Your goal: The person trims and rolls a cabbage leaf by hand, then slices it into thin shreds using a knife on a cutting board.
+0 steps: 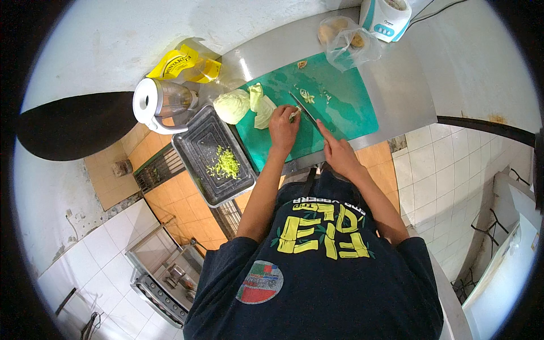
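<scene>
My right hand (pixel 338 154) grips a kitchen knife (pixel 307 108), its blade slanting up and left over the green cutting board (pixel 348 110). Under the curled fingers of my left hand (pixel 284 129) is a small pale piece of cabbage (pixel 293 114), close beside the blade. Thin cut shreds (pixel 307 96) lie just beyond the knife. Left of my left hand, loose cabbage leaves (pixel 262 109) rest on the board, next to a larger piece of cabbage head (pixel 232 105).
A dark metal tray (pixel 199 140) holding chopped greens (pixel 226 163) stands left of the board. Behind it are a blender jug (pixel 172 100) and a yellow cooking oil pouch (pixel 182 63). A plastic bag of brown produce (pixel 350 38) and a blender base (pixel 386 21) sit at the back right.
</scene>
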The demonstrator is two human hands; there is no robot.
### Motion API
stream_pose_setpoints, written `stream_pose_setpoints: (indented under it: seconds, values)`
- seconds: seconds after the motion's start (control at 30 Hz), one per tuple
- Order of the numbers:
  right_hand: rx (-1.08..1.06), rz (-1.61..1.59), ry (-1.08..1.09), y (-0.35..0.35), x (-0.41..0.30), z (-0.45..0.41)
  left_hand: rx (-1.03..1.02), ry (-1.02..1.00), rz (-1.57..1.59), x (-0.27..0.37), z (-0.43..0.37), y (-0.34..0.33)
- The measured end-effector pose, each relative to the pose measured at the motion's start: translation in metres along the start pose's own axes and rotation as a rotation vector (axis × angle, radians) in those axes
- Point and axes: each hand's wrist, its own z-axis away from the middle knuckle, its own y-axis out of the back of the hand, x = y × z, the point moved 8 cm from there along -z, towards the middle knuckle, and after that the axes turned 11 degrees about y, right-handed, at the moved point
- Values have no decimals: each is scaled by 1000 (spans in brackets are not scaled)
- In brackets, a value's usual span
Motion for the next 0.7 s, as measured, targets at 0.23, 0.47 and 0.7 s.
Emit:
stream_pose_setpoints:
  seconds: [0.23, 0.47, 0.7]
  values:
    - [9, -62, -19, -4, -3, 8, 21, -24, 49, -2, 0, 2]
    - [85, -100, 68, -8, -2, 9, -3, -21, 65, -3, -3, 2]
    - [4, 43, -19, -29, 0, -22, 16, -23, 85, -2, -3, 3]
